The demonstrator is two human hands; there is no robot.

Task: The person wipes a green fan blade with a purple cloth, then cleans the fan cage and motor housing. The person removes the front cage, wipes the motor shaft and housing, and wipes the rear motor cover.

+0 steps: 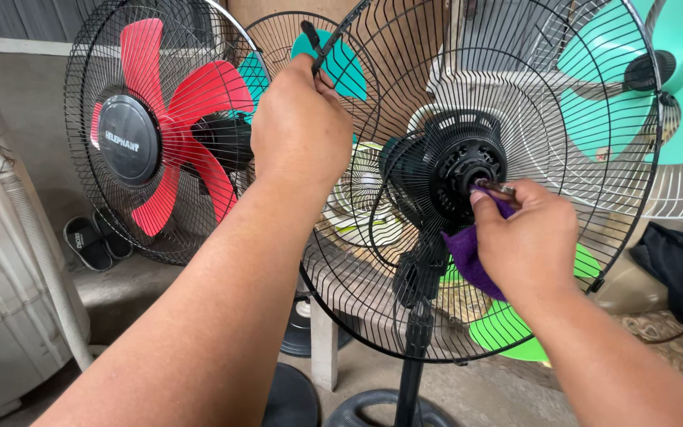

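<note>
The left hand (300,126) is raised at the top left rim of a black wire guard (405,300), its grip pinched on the rim wire beside a black clip (314,41) that sticks up there. The guard is the rear half of a stand fan, with no blades on it; it stands upright on a black pole (413,372) that runs down to a round base (357,411) on the floor.

The right hand (527,241) is at the middle of the guard, right at the black motor hub (460,166). Its grip is pressed together on a purple cloth (468,257), which hangs down from under the fingers, and the fingertips touch the short metal shaft (493,187) that pokes from the hub. Whether the cloth wraps the shaft cannot be told.

Left and farther back stands a whole fan with red blades (175,119) behind a black guard. Far right is a fan with teal blades (673,79) in a white guard. Another teal blade (341,67) shows behind the left hand. A green blade (507,328) lies low behind the near guard, below the right hand. At the far left are a white tub (9,277) with a ribbed hose (41,253), and a pair of black sandals (96,241) on a concrete step.
</note>
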